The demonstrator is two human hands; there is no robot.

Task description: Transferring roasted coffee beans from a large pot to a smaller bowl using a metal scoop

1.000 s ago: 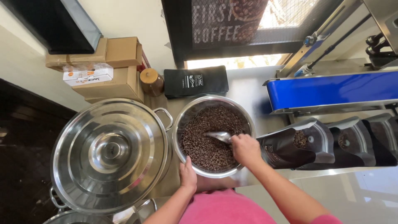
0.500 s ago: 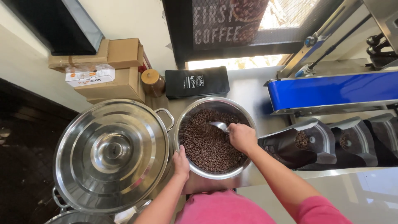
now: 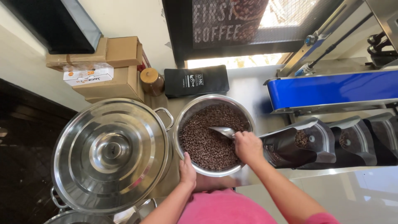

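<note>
Right hand (image 3: 247, 146) is clenched around the handle of a metal scoop (image 3: 223, 131), whose blade pokes out at the hand's ten o'clock and sits down in the coffee beans (image 3: 205, 139). Those beans fill a round steel bowl (image 3: 182, 120) at the centre of the view, and the scoop lies toward the bowl's three o'clock side. Left hand (image 3: 187, 171) grips the bowl's rim at about seven o'clock, thumb over the edge, fingers hidden beneath. Just beside the bowl at nine o'clock stands a large steel pot with its lid (image 3: 111, 152) on, one pot handle almost touching the bowl. At three o'clock of the bowl stands a row of open dark stand-up pouches (image 3: 290, 147), mouths gaping, the nearest showing beans inside and touching close to the right wrist. Beyond them at one o'clock runs a blue conveyor-like band sealer (image 3: 331, 89). At twelve o'clock a flat black bag with a small white label (image 3: 196, 80) lies against the wall under a dark sign with pale lettering (image 3: 232, 25). At eleven o'clock sits a brown lidded jar (image 3: 151, 81), then stacked brown cartons (image 3: 112, 68) with a small white box (image 3: 88, 74) wedged among them.
</note>
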